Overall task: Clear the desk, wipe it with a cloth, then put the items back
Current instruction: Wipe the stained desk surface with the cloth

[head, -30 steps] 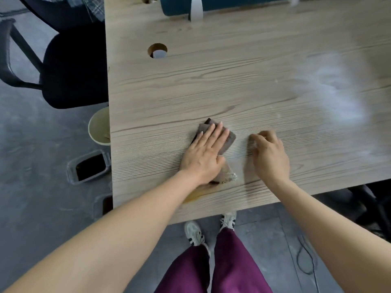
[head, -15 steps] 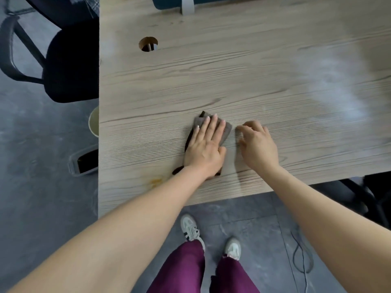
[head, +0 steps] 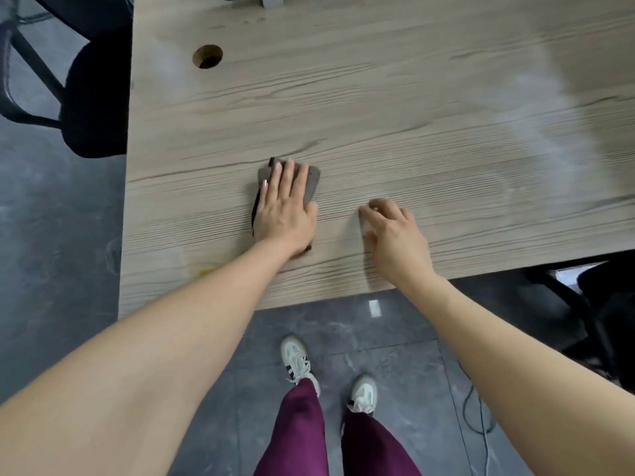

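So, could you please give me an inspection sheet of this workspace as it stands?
Surface: wooden desk, yellowish stain near the front edge, cable hole at the back left.
Job's things: brown cloth flat on the desk.
Clutter: nothing seen on the desk.
Hands: left hand presses flat on the cloth; right hand rests on the desk, fingers bent, holding nothing visible.
Cables: thin cable on the floor, right.
Surroundings: black chair left, grey floor.

Folded grey-brown cloth (head: 311,180), flat on pale wood-grain counter (head: 412,125), toward the near edge, left of middle, pressed under flat left hand (head: 285,211).
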The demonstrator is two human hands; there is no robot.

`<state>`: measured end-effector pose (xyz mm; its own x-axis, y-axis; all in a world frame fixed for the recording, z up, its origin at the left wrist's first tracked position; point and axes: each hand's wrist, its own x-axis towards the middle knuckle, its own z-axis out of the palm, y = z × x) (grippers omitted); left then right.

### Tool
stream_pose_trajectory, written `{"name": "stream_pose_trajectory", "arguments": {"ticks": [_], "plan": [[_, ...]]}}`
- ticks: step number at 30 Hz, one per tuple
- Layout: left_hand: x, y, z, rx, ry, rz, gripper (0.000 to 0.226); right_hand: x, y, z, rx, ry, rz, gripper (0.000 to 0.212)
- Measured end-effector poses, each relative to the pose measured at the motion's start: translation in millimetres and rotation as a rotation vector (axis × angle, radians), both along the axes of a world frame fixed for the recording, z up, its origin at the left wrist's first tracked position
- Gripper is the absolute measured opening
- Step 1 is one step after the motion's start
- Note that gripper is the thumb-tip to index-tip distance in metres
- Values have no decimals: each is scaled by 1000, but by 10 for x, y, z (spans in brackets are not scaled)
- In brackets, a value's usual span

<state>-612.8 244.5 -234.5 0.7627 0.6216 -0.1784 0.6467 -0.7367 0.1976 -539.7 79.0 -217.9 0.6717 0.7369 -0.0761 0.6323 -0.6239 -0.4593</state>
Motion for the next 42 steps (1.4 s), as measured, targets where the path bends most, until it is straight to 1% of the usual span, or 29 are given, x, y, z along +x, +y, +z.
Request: {"name": "stream_pose_trajectory", "arguments": {"ticks": [2,4,9,12,14,16,18,19,22,24,25,27,30,32,34,36,37,40,42], "plan": [[132,-12,10,9,-11,5,63,23,-13,-8,15,-6,15,36],[74,-101,21,9,-8,-34,64,43,-21,-15,32,-8,28,37],[-512,-701,55,-39,-20,-173,67,65,-36,-12,33,-26,60,39],[-512,-586,59,-44,-4,-199,68,75,-49,-5,44,-21,74,41],[-329,-421,26,-19,-3,-154,66,98,-69,-15,38,-8,65,42],[-107,-287,12,-10,7,-36,64,136,-83,-27,39,21,77,41],[3,-268,7,13,14,55,64,193,-78,-28,72,80,82,38],[17,-311,6,24,18,67,64,224,-90,-16,90,103,66,36],[-58,-767,4,60,6,8,67,212,-237,23,47,65,-70,29],[-80,-1160,10,30,-4,-69,68,141,-382,18,9,28,-143,24],[-73,-1291,18,14,2,-100,68,111,-445,11,24,20,-160,23],[-45,-1328,21,0,6,-150,68,113,-480,-14,53,-3,-157,23],[-62,-1003,23,-4,4,-236,67,147,-432,-31,24,-25,-138,24],[-90,-750,29,18,32,-176,65,142,-425,-35,12,-8,-146,28],[-111,-602,47,31,47,-45,65,142,-438,-45,21,-4,-155,31],[-91,-670,60,39,42,54,66,140,-454,-67,36,-9,-152,32],[-53,-794,61,45,39,60,67,142,-455,-84,47,-16,-142,31],[94,-1327,38,34,20,-103,67,180,-488,-86,92,3,-135,29],[142,-1479,3,-8,-5,-167,66,226,-518,-64,158,35,-155,25]]}}
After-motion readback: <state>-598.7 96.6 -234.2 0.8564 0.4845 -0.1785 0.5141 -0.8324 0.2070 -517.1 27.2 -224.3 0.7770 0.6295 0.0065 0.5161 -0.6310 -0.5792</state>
